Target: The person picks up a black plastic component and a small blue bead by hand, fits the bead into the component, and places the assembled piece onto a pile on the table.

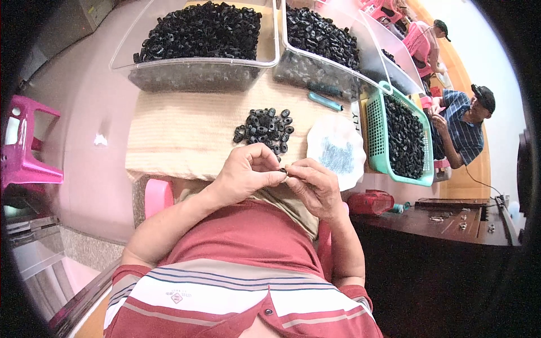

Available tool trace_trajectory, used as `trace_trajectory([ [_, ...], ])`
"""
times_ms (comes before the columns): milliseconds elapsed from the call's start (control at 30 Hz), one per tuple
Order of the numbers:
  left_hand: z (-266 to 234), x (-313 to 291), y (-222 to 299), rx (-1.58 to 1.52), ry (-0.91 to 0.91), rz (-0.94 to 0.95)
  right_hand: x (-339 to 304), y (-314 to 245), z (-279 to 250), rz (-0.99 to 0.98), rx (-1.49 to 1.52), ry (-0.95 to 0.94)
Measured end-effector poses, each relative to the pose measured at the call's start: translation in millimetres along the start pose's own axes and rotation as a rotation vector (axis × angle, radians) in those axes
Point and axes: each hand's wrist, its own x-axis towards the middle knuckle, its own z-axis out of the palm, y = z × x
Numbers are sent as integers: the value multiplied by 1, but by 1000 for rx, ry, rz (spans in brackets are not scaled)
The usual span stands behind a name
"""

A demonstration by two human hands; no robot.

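Observation:
My left hand (243,173) pinches a small black plastic part (283,170) between thumb and fingers, at the table's near edge. Right against it, my right hand (315,185) is closed in a pinch; whatever its fingertips hold is too small to make out. Just beyond the hands lies a loose pile of black plastic parts (264,128), rounded with holes. To its right, a white scalloped plate (352,141) bears many tiny bluish pieces, too fine to name.
Two clear bins (194,62) (321,59) full of black parts stand at the back. A green basket (378,135) of similar parts is at the right, near a co-worker (465,121). A blue tool-like stick (325,101) lies behind the plate. A pink stool (34,143) stands left.

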Motion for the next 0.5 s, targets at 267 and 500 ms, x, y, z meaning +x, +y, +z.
trace_trajectory([
  [267, -11, 6, 11, 60, 224, 125, 32, 6, -12, 8, -558, -45],
  [500, -21, 9, 17, 39, 329, 213, 33, 13, -2, -21, -615, -133],
])
